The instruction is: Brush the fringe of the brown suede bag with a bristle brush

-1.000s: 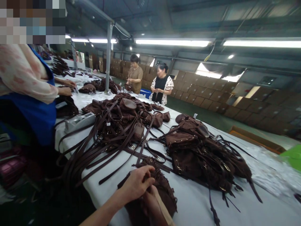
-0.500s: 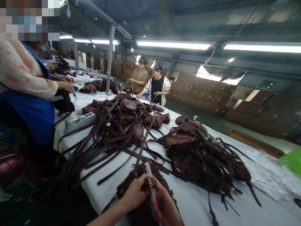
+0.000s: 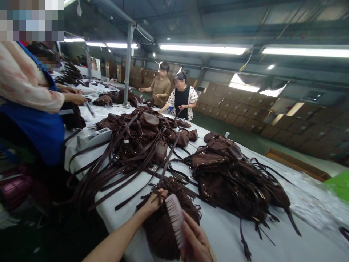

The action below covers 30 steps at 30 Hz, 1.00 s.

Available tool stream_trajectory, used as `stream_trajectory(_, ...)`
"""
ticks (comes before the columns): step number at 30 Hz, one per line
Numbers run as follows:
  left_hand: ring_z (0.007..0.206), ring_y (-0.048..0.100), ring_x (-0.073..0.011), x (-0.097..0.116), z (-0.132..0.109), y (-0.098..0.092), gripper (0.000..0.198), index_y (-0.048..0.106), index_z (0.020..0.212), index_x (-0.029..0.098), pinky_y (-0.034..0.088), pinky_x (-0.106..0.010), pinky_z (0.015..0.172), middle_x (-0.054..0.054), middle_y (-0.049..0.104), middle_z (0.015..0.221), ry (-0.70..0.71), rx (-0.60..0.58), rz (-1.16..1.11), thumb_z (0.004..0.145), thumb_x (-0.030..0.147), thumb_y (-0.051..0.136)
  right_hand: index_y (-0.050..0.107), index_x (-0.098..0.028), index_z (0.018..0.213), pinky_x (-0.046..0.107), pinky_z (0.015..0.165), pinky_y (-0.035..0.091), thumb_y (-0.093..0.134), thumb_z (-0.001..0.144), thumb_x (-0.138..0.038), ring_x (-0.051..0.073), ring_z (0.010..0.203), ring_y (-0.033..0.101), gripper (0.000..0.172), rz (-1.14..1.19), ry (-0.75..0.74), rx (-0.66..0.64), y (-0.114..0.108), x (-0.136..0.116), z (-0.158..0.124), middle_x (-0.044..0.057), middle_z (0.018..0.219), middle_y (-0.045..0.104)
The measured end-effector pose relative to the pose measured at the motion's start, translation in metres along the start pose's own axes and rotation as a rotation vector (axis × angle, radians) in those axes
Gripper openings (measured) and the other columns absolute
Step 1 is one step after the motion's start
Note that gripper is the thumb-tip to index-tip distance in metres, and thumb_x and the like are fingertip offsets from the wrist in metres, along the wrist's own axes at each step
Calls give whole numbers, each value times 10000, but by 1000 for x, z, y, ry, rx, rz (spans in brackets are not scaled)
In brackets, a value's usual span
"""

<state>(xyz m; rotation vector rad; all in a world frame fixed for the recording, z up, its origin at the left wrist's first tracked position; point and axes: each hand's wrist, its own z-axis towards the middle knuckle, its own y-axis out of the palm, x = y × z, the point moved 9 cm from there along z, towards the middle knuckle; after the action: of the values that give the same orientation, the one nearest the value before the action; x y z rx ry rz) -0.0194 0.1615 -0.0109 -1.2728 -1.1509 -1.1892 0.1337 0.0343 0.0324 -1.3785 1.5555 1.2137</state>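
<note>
A dark brown fringed bag lies on the white table in front of me. My left hand is closed on the bag's fringe near its upper left edge. In my right hand is a pale pink brush, held over the bag with its bristles turned to the left. Whether the bristle tips touch the fringe I cannot tell. Part of the bag is hidden behind the brush and my right hand.
A heap of brown bags with long trailing straps lies beyond, and more brown bags are stacked to the right. Clear plastic bags lie at far right. A co-worker in a blue apron stands at left; two people work farther back.
My left hand has shifted up and left with the fringe. The brush has swung away from that hand, showing more of its bristles and of the bag's fringe.
</note>
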Motion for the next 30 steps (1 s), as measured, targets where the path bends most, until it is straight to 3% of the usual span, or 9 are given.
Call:
stream_trajectory(3, 443, 387, -93, 1, -11, -18, 435, 500, 698, 201, 315, -229, 438, 51, 472, 549, -62, -49, 22, 860, 601, 451, 381, -126, 1434, 163, 272, 290, 722, 686, -677, 107, 285, 446, 990, -23, 31, 109, -39, 11, 20, -52, 439, 562)
stream_trajectory(5, 511, 442, -111, 7, -20, -46, 396, 498, 710, 200, 364, -239, 511, 37, 496, 591, -71, 4, 56, 844, 572, 474, 340, -125, 1447, 168, 269, 286, 753, 639, -674, 117, 285, 455, 1061, 2, 53, 175, -59, 29, 27, -61, 432, 553)
stream_trajectory(8, 787, 538, -193, 31, -36, -102, 240, 550, 816, 199, 416, -311, 724, -27, 580, 800, -25, 264, 283, 815, 439, 558, 357, -153, 1426, 178, 276, 288, 795, 595, -646, 131, 294, 474, 1061, 65, 79, 239, -75, 56, 28, -67, 444, 561)
stream_trajectory(10, 917, 535, -234, 63, -49, -116, 205, 575, 916, 208, 408, -355, 810, -64, 607, 944, 88, 410, 537, 845, 395, 531, 390, -164, 1397, 178, 282, 291, 809, 585, -629, 140, 309, 496, 1025, 107, 79, 263, -77, 66, 26, -72, 448, 561)
stream_trajectory(13, 916, 554, -259, 88, -55, -66, 371, 618, 819, 198, 415, -394, 849, -91, 640, 890, 215, 219, 840, 912, 499, 422, 410, -168, 1376, 173, 289, 302, 811, 583, -621, 141, 323, 512, 998, 146, 49, 294, -76, 69, 24, -79, 448, 556)
stream_trajectory(16, 929, 583, -339, 63, -55, 2, 642, 679, 780, 141, 431, -454, 829, -179, 667, 881, 124, -56, 1068, 862, 692, 360, 362, -169, 1406, 173, 292, 308, 806, 564, -654, 138, 320, 506, 1069, 152, 40, 317, -78, 71, 23, -83, 451, 557)
stream_trajectory(19, 1010, 582, -399, 28, -52, 39, 710, 698, 944, 63, 423, -495, 875, -252, 663, 989, 23, -138, 1164, 821, 710, 435, 248, -167, 1463, 176, 287, 302, 775, 546, -730, 141, 308, 490, 1198, 118, 42, 309, -80, 77, 19, -70, 451, 573)
stream_trajectory(26, 1004, 620, -339, -6, -40, 45, 238, 645, 1003, 90, 425, -440, 879, -214, 668, 1027, -17, -157, 931, 878, 230, 498, 191, -140, 1489, 194, 294, 337, 760, 549, -754, 151, 318, 507, 1258, 49, 29, 303, -79, 77, 12, -58, 475, 586)
stream_trajectory(30, 894, 638, -204, 2, -34, 29, 204, 593, 891, 184, 431, -295, 808, -78, 677, 908, 13, -153, 753, 934, 244, 403, 198, -161, 1493, 179, 302, 330, 779, 591, -701, 141, 327, 516, 1201, 96, 46, 268, -73, 69, 9, -68, 478, 580)
